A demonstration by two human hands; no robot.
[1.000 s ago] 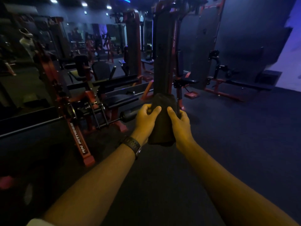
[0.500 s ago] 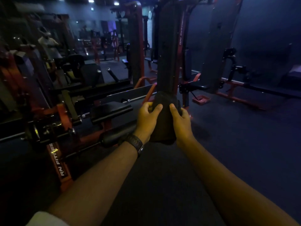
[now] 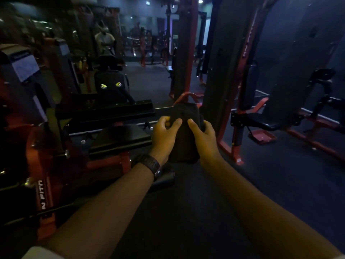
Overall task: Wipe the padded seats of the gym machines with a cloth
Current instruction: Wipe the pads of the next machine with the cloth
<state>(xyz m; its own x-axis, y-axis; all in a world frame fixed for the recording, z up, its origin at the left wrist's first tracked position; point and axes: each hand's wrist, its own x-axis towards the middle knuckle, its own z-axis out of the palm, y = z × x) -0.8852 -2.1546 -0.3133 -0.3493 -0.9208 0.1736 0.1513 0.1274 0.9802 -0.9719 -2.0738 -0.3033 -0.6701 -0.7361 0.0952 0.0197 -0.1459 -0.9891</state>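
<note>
Fingers (image 3: pixel 176 123) of the left hand (image 3: pixel 164 135) and right hand (image 3: pixel 205 137) curl round a folded dark cloth (image 3: pixel 186 143), thumbs on top, probably to keep it a neat pad. It is held in the air; the nearest padded seat (image 3: pixel 119 136) lies just left, untouched.

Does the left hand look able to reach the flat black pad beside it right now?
Probably yes: the flat black pad sits just beside the left hand with nothing between them. That hand and the right hand grip the cloth, though depth is hard to judge.
</note>
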